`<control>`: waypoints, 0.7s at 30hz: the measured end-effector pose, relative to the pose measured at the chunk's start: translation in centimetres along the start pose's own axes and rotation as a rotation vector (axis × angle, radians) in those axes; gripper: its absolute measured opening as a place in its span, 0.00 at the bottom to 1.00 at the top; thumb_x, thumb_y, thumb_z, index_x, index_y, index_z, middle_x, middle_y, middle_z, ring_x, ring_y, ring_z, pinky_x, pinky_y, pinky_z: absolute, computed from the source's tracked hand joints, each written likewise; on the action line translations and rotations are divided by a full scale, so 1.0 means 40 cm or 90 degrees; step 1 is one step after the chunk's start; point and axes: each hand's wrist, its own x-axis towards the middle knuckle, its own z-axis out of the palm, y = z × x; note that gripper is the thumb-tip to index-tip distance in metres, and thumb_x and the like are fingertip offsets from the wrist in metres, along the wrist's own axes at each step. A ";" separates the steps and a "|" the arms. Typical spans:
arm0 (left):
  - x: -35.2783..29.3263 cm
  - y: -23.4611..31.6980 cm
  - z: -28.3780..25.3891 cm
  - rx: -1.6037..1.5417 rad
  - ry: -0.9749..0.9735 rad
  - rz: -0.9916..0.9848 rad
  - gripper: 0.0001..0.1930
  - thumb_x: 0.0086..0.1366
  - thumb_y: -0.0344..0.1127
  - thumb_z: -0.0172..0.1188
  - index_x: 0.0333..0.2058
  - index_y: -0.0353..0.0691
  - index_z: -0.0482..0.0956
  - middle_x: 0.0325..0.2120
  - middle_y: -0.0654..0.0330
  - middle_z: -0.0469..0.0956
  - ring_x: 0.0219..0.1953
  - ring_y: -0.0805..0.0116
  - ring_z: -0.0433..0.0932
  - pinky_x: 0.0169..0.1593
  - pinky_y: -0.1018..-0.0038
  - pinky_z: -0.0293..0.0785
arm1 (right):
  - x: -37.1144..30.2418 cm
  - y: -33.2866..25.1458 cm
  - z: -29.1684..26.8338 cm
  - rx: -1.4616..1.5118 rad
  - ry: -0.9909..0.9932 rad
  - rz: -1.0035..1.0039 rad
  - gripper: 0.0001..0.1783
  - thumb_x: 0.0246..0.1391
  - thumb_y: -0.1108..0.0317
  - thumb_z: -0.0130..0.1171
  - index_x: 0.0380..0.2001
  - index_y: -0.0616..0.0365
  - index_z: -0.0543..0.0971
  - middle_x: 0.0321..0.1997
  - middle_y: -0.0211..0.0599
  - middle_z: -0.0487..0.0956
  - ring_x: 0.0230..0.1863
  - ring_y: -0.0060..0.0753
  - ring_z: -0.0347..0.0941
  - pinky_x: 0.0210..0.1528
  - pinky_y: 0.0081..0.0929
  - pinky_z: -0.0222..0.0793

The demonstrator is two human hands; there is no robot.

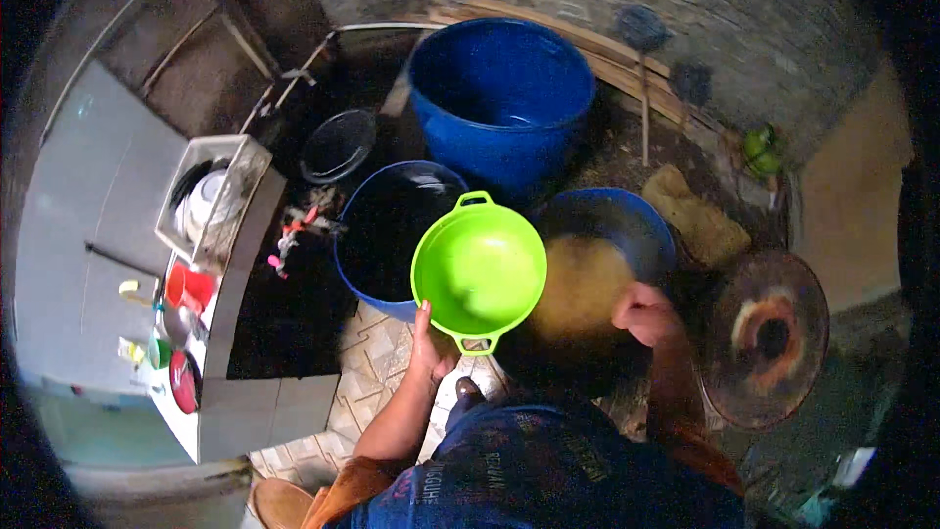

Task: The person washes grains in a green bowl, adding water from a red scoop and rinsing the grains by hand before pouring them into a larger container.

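Left hand (431, 351) grips the green basin (479, 269) at its near-left rim, thumb up on the edge, rest of the fingers hidden under it; one-handed hold probably leaves the right free, and the palm below likely carries the weight; right hand (648, 315) is over the near-right side of the right-hand tub (636, 218), fingers curled in, can't tell if anything's in them; tub has tan-brown contents (586, 284), kind unclear; basin sits between that tub and the dark tub (385, 220), overlapping both in view; it's round, bright lime, glossy, loop handles far and near, inside facing up.
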 end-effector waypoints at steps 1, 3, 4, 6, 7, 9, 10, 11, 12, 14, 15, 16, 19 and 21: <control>0.008 0.006 -0.044 -0.063 -0.066 -0.013 0.35 0.63 0.62 0.52 0.61 0.46 0.63 0.56 0.53 0.69 0.55 0.55 0.70 0.57 0.56 0.69 | 0.006 0.041 0.000 0.021 0.139 0.140 0.10 0.51 0.66 0.65 0.32 0.59 0.78 0.31 0.31 0.79 0.34 0.26 0.75 0.40 0.25 0.70; 0.012 0.010 -0.092 -0.181 -0.166 -0.039 0.37 0.60 0.64 0.54 0.61 0.46 0.63 0.55 0.53 0.71 0.50 0.53 0.76 0.51 0.57 0.75 | -0.009 0.166 -0.003 0.028 0.260 0.276 0.11 0.50 0.65 0.65 0.33 0.59 0.78 0.32 0.32 0.80 0.34 0.28 0.75 0.40 0.27 0.71; 0.002 0.015 -0.070 -0.192 -0.166 -0.026 0.37 0.60 0.64 0.54 0.61 0.46 0.63 0.55 0.53 0.71 0.50 0.53 0.76 0.51 0.57 0.75 | -0.040 0.242 -0.006 -0.417 0.357 0.085 0.10 0.51 0.66 0.64 0.33 0.61 0.79 0.30 0.33 0.79 0.33 0.28 0.75 0.36 0.27 0.70; -0.041 0.037 -0.017 -0.183 -0.114 0.046 0.37 0.59 0.64 0.56 0.60 0.45 0.65 0.54 0.51 0.72 0.53 0.51 0.74 0.55 0.53 0.73 | -0.036 0.295 -0.014 -0.843 0.401 -0.171 0.10 0.53 0.66 0.63 0.33 0.62 0.80 0.29 0.35 0.78 0.31 0.28 0.75 0.32 0.28 0.70; -0.055 0.044 -0.028 -0.186 -0.113 0.045 0.39 0.57 0.64 0.58 0.60 0.45 0.66 0.56 0.50 0.71 0.54 0.49 0.73 0.57 0.50 0.70 | -0.041 0.307 -0.013 -0.604 0.400 0.120 0.12 0.54 0.65 0.62 0.36 0.63 0.80 0.32 0.37 0.78 0.34 0.30 0.76 0.33 0.29 0.71; -0.070 0.049 -0.047 -0.193 -0.130 0.074 0.40 0.56 0.64 0.58 0.60 0.45 0.66 0.56 0.49 0.71 0.54 0.48 0.73 0.58 0.50 0.69 | -0.068 0.373 -0.019 -0.357 0.366 0.396 0.14 0.55 0.64 0.61 0.40 0.63 0.80 0.35 0.38 0.78 0.37 0.31 0.76 0.35 0.30 0.71; -0.067 0.052 -0.041 -0.186 -0.168 0.082 0.41 0.56 0.65 0.59 0.61 0.44 0.66 0.56 0.49 0.71 0.55 0.48 0.73 0.58 0.49 0.68 | -0.096 0.476 -0.050 -0.366 0.450 0.249 0.16 0.55 0.65 0.62 0.42 0.63 0.79 0.37 0.38 0.78 0.38 0.31 0.75 0.36 0.30 0.71; -0.074 0.058 -0.033 -0.168 -0.143 0.096 0.41 0.54 0.65 0.60 0.60 0.44 0.66 0.56 0.50 0.71 0.55 0.49 0.73 0.58 0.50 0.69 | -0.096 0.533 -0.079 -0.367 0.518 0.098 0.18 0.54 0.65 0.62 0.45 0.64 0.78 0.39 0.38 0.77 0.39 0.31 0.74 0.37 0.29 0.71; -0.084 0.059 -0.039 -0.174 -0.134 0.108 0.41 0.54 0.65 0.60 0.60 0.44 0.66 0.56 0.50 0.71 0.55 0.49 0.73 0.58 0.50 0.69 | -0.080 0.527 -0.094 -0.367 0.502 0.095 0.18 0.54 0.65 0.62 0.45 0.64 0.78 0.39 0.38 0.77 0.39 0.31 0.74 0.37 0.29 0.71; -0.104 0.060 -0.051 -0.184 -0.136 0.136 0.40 0.55 0.63 0.61 0.60 0.43 0.67 0.55 0.51 0.72 0.55 0.50 0.73 0.58 0.50 0.69 | -0.050 0.511 -0.122 0.206 0.316 -0.241 0.19 0.56 0.66 0.60 0.49 0.63 0.76 0.39 0.35 0.76 0.37 0.30 0.72 0.39 0.29 0.70; -0.114 0.063 -0.051 -0.209 -0.149 0.134 0.39 0.55 0.61 0.62 0.59 0.43 0.68 0.54 0.51 0.73 0.55 0.51 0.73 0.58 0.51 0.69 | -0.031 0.490 -0.126 0.205 0.306 -0.237 0.19 0.56 0.66 0.60 0.49 0.63 0.76 0.39 0.35 0.76 0.37 0.30 0.72 0.39 0.29 0.70; -0.121 0.062 -0.061 -0.215 -0.144 0.141 0.39 0.55 0.61 0.62 0.59 0.43 0.68 0.54 0.51 0.73 0.55 0.51 0.73 0.58 0.51 0.69 | -0.002 0.464 -0.132 -0.072 0.421 -0.118 0.19 0.57 0.66 0.59 0.50 0.63 0.75 0.39 0.35 0.76 0.37 0.31 0.72 0.40 0.29 0.70; -0.151 0.059 -0.094 -0.236 -0.174 0.150 0.37 0.55 0.59 0.64 0.58 0.43 0.69 0.53 0.52 0.74 0.54 0.51 0.73 0.58 0.52 0.69 | 0.088 0.392 -0.144 -0.156 0.484 -0.020 0.19 0.60 0.64 0.56 0.51 0.63 0.75 0.40 0.38 0.78 0.40 0.34 0.74 0.45 0.31 0.71; -0.181 0.058 -0.127 -0.216 -0.114 0.183 0.35 0.54 0.56 0.65 0.57 0.42 0.70 0.52 0.53 0.75 0.53 0.53 0.74 0.58 0.54 0.68 | 0.181 0.287 -0.092 0.050 0.426 -0.034 0.19 0.61 0.63 0.55 0.52 0.62 0.75 0.43 0.41 0.79 0.43 0.37 0.75 0.48 0.33 0.71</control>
